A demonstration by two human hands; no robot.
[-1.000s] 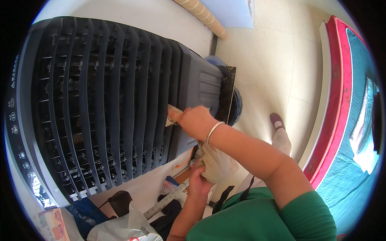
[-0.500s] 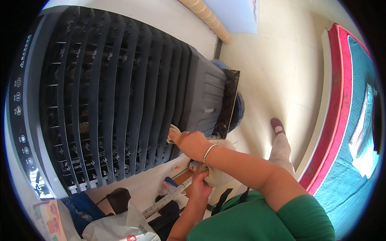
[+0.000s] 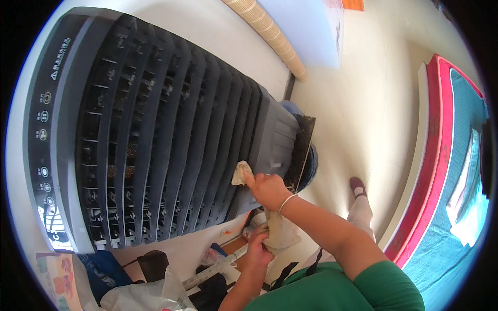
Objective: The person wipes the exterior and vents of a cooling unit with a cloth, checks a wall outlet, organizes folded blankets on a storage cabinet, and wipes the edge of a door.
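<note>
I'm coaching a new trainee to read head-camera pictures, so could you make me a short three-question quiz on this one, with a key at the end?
1. Multiple choice. Which hand holds pale cloth at the dark slatted grille?
A) the left
B) the right
C) neither
2. True or false. The person's bracelet is on the left wrist.
3. Fill in the blank. The short sleeve at the right of the person's shirt is ____.

Key:
1. B: the right hand has it in its fingers.
2. False: the bracelet is on the right wrist.
3. Green.
</note>
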